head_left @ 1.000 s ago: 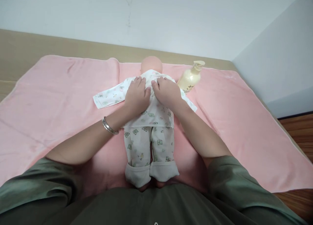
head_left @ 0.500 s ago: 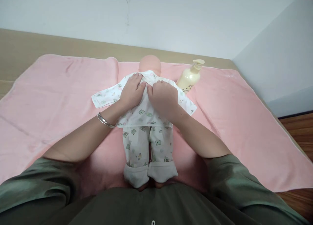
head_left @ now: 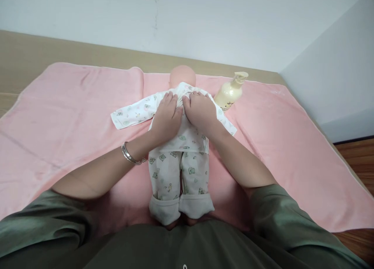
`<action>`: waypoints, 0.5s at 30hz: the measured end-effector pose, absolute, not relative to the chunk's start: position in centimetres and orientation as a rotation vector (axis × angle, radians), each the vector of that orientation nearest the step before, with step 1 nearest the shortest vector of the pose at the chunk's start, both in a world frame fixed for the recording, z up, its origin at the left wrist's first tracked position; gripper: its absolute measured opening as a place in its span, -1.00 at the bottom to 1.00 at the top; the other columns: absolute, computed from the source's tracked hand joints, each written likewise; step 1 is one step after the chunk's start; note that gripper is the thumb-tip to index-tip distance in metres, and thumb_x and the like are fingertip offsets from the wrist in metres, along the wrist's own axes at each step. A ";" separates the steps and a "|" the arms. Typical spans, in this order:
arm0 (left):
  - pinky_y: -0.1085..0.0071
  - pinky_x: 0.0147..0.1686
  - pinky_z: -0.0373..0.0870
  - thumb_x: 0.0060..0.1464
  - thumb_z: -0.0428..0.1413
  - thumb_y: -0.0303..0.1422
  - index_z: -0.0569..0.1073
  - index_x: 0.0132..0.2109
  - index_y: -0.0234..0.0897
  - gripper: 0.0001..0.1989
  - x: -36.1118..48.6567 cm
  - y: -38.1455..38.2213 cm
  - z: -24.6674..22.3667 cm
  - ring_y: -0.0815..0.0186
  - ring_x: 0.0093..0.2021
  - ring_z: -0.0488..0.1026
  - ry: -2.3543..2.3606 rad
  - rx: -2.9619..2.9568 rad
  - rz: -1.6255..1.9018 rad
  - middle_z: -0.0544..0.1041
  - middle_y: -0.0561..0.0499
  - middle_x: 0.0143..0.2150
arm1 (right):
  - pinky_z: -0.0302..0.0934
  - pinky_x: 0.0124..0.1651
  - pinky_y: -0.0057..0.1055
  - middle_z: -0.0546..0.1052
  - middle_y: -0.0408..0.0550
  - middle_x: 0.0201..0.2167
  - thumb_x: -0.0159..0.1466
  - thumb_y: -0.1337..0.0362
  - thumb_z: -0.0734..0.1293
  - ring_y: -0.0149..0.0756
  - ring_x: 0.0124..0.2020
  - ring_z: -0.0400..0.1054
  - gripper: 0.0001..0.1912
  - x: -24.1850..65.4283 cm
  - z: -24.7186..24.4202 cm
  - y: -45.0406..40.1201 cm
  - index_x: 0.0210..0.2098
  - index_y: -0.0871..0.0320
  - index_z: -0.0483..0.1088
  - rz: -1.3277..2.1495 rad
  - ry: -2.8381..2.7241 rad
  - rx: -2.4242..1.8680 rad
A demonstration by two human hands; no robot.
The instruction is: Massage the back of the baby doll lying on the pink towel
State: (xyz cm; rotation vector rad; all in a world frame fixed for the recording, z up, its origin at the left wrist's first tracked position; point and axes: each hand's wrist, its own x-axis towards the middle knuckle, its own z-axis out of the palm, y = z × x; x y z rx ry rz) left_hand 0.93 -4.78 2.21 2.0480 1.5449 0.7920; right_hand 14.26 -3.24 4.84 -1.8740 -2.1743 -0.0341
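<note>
A baby doll (head_left: 182, 76) lies on the pink blanket (head_left: 295, 160), its bald head away from me and no face showing. It wears a white printed shirt (head_left: 136, 111), sleeves spread to both sides, and matching trousers (head_left: 165, 171) with turned-up cuffs. My left hand (head_left: 166, 121) rests on the left of the upper torso, fingers laid on the cloth and thumb apart. On the right of the torso lies my right hand (head_left: 201, 111), fingers pointing towards the neck, thumb out. Cloth is creased between the thumbs. Neither palm shows.
A cream pump bottle (head_left: 230, 93) stands on the blanket, just beyond the doll's right-hand sleeve. A pale wooden surface (head_left: 96, 52) borders the blanket at the back, against a white wall (head_left: 216, 23). Brown wooden flooring (head_left: 358, 158) shows at the right.
Both hands have shifted slightly to the right in view. My left hand sits a little lower on the shirt, and the right hand's fingers look less curled. The view has also shifted slightly.
</note>
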 end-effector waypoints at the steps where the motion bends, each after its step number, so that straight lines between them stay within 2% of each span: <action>1: 0.01 0.61 -0.16 0.37 -0.21 -0.32 0.21 0.43 -0.64 -0.38 0.7 -4.3 2.3 0.03 0.60 -0.04 1.534 2.030 0.788 0.08 -0.36 0.55 | 0.16 0.37 0.03 0.60 0.31 0.03 0.56 0.19 0.02 0.09 0.18 0.43 -0.45 14.1 4.8 -3.6 -0.04 0.40 0.55 -0.074 -2.182 -1.857; 3: 0.09 0.61 -0.12 0.38 -0.23 -0.33 0.26 0.41 -0.57 -0.40 0.2 -3.2 2.3 0.10 0.58 0.03 1.515 2.020 0.800 0.16 -0.30 0.53 | 0.21 0.30 -0.02 0.63 0.24 -0.12 0.55 0.17 0.01 0.05 0.05 0.49 -0.43 13.8 4.9 -4.5 -0.19 0.33 0.56 -0.130 -2.201 -1.808; 5: 0.13 0.60 -0.05 0.40 -0.27 -0.32 0.35 0.36 -0.45 -0.43 -0.3 -1.8 2.1 0.16 0.55 0.13 1.505 2.019 0.857 0.27 -0.22 0.49 | 0.31 0.09 -0.12 0.61 0.14 -0.27 0.55 0.13 0.01 -0.02 -0.12 0.50 -0.44 13.4 5.3 -5.5 -0.30 0.24 0.53 -0.114 -2.198 -1.788; 8: 0.17 0.57 0.08 0.42 -0.29 -0.27 0.48 0.24 -0.24 -0.46 -1.0 0.0 1.4 0.22 0.49 0.25 1.499 1.997 0.954 0.43 -0.09 0.40 | 0.23 -0.24 -0.26 0.57 0.03 -0.35 0.54 0.10 0.05 -0.13 -0.28 0.44 -0.49 13.1 5.9 -6.3 -0.35 0.15 0.47 0.002 -2.176 -1.819; 11: 0.14 0.56 0.10 0.39 -0.26 -0.24 0.49 0.24 -0.20 -0.47 -1.1 0.6 0.6 0.20 0.48 0.27 1.503 1.984 0.974 0.45 -0.07 0.39 | 0.19 -0.24 -0.29 0.57 0.01 -0.31 0.55 0.11 0.04 -0.16 -0.25 0.43 -0.51 13.1 5.9 -5.9 -0.33 0.13 0.46 0.067 -2.163 -1.827; 15: -0.05 0.57 0.01 0.38 -0.23 -0.22 0.36 0.36 -0.34 -0.43 -0.4 -0.9 0.4 0.03 0.53 0.17 1.552 2.091 0.952 0.32 -0.21 0.46 | 0.25 -0.07 -0.28 0.61 0.10 -0.12 0.56 0.12 0.02 -0.09 -0.07 0.46 -0.51 13.8 5.3 -3.8 -0.18 0.18 0.51 0.107 -2.144 -1.822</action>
